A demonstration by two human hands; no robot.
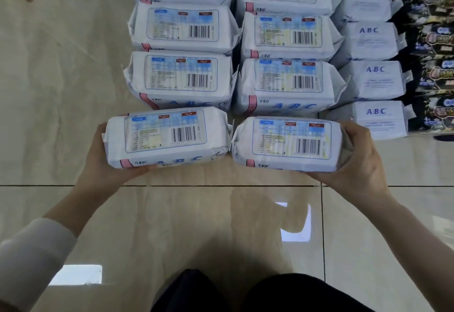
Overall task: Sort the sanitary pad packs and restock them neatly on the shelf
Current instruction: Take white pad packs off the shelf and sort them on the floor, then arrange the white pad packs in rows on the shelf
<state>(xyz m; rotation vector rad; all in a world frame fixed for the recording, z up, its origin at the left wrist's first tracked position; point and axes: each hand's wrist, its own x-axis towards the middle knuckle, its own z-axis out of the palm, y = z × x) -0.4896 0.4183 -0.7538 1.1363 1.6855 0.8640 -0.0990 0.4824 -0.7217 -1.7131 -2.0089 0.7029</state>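
Two columns of large white ABC pad packs lie on the glossy tiled floor, barcode side up. My left hand (103, 162) grips the nearest pack of the left column (167, 137) by its left end and underside. My right hand (361, 162) grips the nearest pack of the right column (287, 144) by its right end. Both held packs sit at the front of their columns, side by side and nearly touching. Behind them lie more of the same white packs (179, 76) (290, 83).
To the right runs a column of smaller white ABC packs (378, 115), then a column of black patterned packs (434, 76) at the right edge. Beige floor tiles (61, 90) spread to the left and in front. My dark-clothed knees (245, 294) are at the bottom.
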